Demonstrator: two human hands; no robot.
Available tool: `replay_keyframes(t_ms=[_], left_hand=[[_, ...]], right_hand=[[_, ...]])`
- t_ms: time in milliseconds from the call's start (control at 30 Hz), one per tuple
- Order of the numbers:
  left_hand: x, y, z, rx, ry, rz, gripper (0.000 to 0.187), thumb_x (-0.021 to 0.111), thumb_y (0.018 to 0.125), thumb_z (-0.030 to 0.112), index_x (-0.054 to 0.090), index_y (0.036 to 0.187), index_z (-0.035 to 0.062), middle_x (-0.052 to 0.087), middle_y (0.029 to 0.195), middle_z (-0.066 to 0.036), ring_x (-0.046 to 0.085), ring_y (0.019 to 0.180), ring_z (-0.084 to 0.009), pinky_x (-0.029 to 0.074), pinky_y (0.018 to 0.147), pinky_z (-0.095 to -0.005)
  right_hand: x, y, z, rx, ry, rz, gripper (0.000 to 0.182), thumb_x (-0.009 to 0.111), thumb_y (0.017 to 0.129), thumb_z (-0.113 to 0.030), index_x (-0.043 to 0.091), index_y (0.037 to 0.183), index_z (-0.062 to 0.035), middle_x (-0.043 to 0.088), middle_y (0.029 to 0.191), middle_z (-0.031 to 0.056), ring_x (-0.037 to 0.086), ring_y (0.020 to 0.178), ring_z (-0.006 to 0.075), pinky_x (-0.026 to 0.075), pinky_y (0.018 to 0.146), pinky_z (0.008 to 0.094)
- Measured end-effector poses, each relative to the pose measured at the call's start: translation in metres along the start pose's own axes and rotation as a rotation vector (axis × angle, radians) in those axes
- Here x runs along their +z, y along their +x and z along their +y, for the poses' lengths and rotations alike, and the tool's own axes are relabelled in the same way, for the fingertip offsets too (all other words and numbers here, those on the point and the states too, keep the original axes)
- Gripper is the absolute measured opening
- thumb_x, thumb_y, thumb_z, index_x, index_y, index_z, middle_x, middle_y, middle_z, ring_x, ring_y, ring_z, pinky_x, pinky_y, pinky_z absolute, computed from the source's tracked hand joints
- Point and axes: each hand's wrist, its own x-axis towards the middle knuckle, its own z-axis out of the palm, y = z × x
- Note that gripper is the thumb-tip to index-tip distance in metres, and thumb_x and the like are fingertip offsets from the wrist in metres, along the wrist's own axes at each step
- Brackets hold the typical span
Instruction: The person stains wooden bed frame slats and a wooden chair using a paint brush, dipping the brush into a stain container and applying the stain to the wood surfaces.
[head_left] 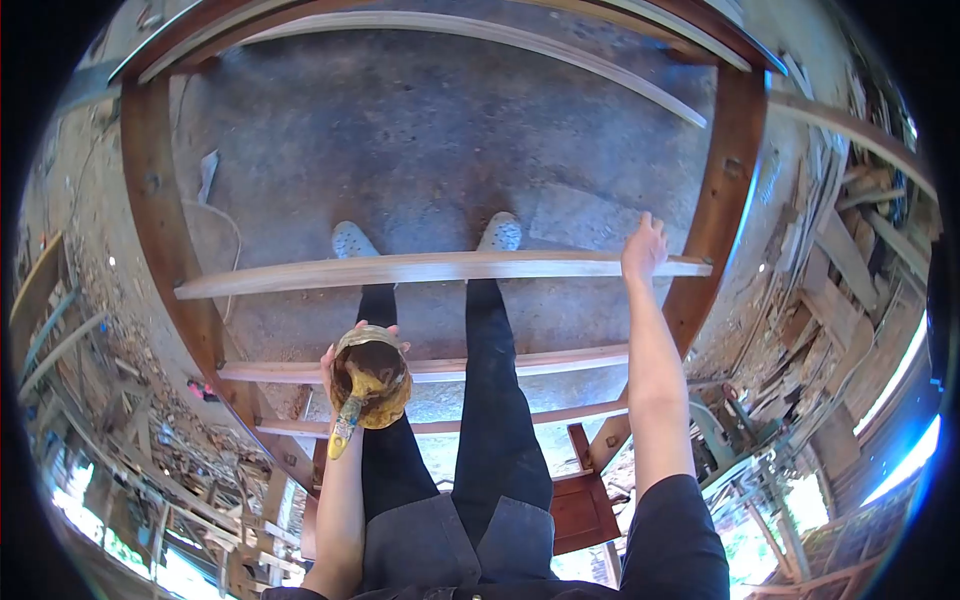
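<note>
My left hand is wrapped round a stained pot crusted with yellow-brown residue, with dark brown matter inside. A paintbrush with a yellow handle leans in the pot, its handle resting over the near rim and its bristles inside. My right arm reaches forward, and my right hand is closed over the right end of a pale wooden slat. That slat spans a dark brown wooden frame from side to side. Most of my right hand's grip on the slat's underside is hidden.
Two more slats, a nearer one and one at the far end, cross the frame. My legs stand inside it on a concrete floor. Scrap wood lies along the right; wood chips and debris lie left.
</note>
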Motion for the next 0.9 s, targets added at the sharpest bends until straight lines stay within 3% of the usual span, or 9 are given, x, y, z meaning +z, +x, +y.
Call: replay_keyframes(t_ms=[67,200,233,300,467,533,667,733,900], left_hand=[[0.010,0.007,-0.018,0.012,0.029,0.020,0.071,0.048,0.103,0.057,0.045,0.154,0.0077,0.049,0.149,-0.034,0.057,0.128,-0.0536,0.058,0.099,-0.0577],[0.037,0.019,-0.046,0.005,0.008,-0.058,0.071,0.049,0.103,0.058,0.043,0.156,0.0103,0.045,0.152,-0.034,0.054,0.130,-0.0544,0.057,0.100,-0.0590],[0.040,0.020,-0.049,0.003,0.013,-0.068,0.071,0.049,0.103,0.058,0.043,0.156,0.0103,0.045,0.152,-0.034,0.054,0.130,-0.0544,0.057,0.100,-0.0590],[0.041,0.023,-0.050,-0.048,-0.088,-0.063,0.072,0.065,0.101,0.049,0.039,0.159,0.0164,0.037,0.158,-0.030,0.045,0.139,-0.0533,0.054,0.100,-0.0692],[0.070,0.017,-0.047,-0.022,-0.029,-0.088,0.069,0.060,0.103,0.052,0.040,0.159,0.0174,0.038,0.157,-0.031,0.046,0.138,-0.0534,0.052,0.101,-0.0723],[0.075,0.013,-0.036,-0.018,-0.060,-0.058,0.068,0.058,0.103,0.052,0.040,0.159,0.0181,0.038,0.157,-0.031,0.045,0.138,-0.0536,0.051,0.102,-0.0730],[0.070,0.003,-0.012,0.003,-0.052,0.018,0.066,0.054,0.104,0.053,0.040,0.159,0.0202,0.038,0.157,-0.031,0.046,0.137,-0.0530,0.051,0.102,-0.0740],[0.069,0.004,-0.003,0.029,-0.072,0.058,0.065,0.054,0.104,0.053,0.040,0.159,0.0206,0.038,0.157,-0.031,0.047,0.136,-0.0529,0.051,0.101,-0.0743],[0.059,0.013,0.006,-0.020,-0.153,-0.024,0.067,0.052,0.102,0.054,0.046,0.156,0.0153,0.036,0.159,-0.032,0.040,0.141,-0.0570,0.047,0.103,-0.0746]], right_hand=[[-0.003,0.006,0.025,-0.175,-0.119,0.058,0.023,0.060,0.098,-0.013,0.068,0.120,-0.0116,0.075,0.109,0.0160,0.072,0.106,0.0351,0.047,0.109,0.0540],[0.036,-0.031,-0.014,-0.341,-0.378,-0.422,0.026,0.063,0.096,-0.014,0.069,0.121,-0.0129,0.074,0.115,0.0109,0.071,0.110,0.0299,0.041,0.111,0.0620],[0.045,-0.053,-0.035,-0.406,-0.382,-0.385,0.027,0.066,0.094,-0.015,0.069,0.120,-0.0114,0.074,0.113,0.0078,0.072,0.110,0.0277,0.043,0.109,0.0607],[0.043,-0.092,-0.093,-0.537,-0.320,-0.475,0.029,0.068,0.093,-0.017,0.070,0.121,-0.0112,0.073,0.111,0.0084,0.071,0.109,0.0255,0.048,0.103,0.0586],[-0.012,-0.160,-0.242,-0.605,0.140,-0.592,0.022,0.069,0.092,-0.018,0.073,0.113,-0.0118,0.073,0.108,0.0143,0.073,0.102,0.0310,0.054,0.093,0.0544],[-0.010,-0.176,-0.292,-0.468,0.436,-0.578,0.026,0.073,0.087,-0.012,0.071,0.110,-0.0012,0.074,0.105,0.0202,0.076,0.094,0.0367,0.059,0.085,0.0507],[0.018,-0.173,-0.353,-0.272,0.943,-0.623,0.020,0.068,0.093,-0.012,0.071,0.106,0.0027,0.076,0.101,0.0235,0.077,0.094,0.0366,0.060,0.082,0.0492],[0.052,-0.161,-0.367,0.357,1.218,-0.812,0.021,0.066,0.094,-0.015,0.073,0.101,0.0042,0.077,0.099,0.0245,0.077,0.092,0.0359,0.061,0.080,0.0474],[0.047,-0.105,-0.271,0.229,0.687,-0.688,0.024,0.067,0.087,-0.017,0.077,0.096,0.0029,0.075,0.099,0.0287,0.074,0.103,0.0438,0.058,0.092,0.0514]])
